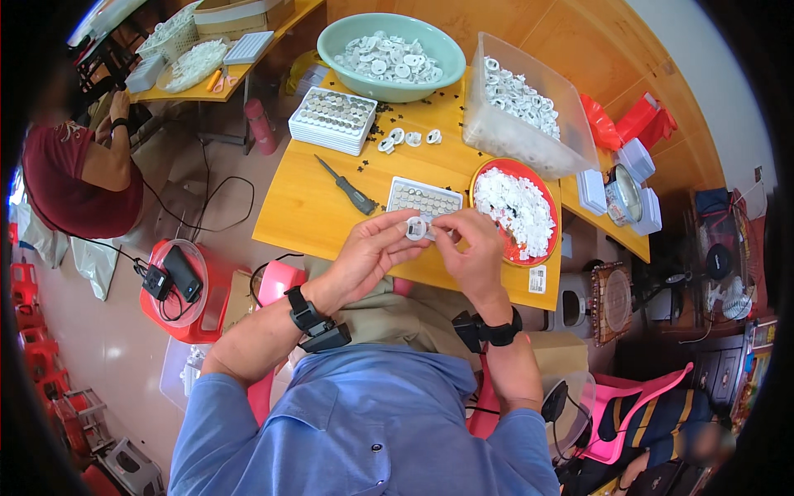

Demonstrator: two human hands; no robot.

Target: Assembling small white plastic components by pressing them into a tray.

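Note:
Between the thumb and fingers of my left hand is a small round white plastic part. My right hand is closed in a pinch right beside that part; whatever lies between its fingertips is too small to make out. Just beyond my hands, a white tray holds rows of silver button cells. To its left lies a screwdriver with a dark grip. A red round tray heaped with small white pieces sits near my right hand. Several white round parts with dark bits lie farther back.
A green basin and a clear bin, both with white parts, stand at the back of the wooden table. Stacked trays of button cells stand left. Another person sits far left; a second is at lower right.

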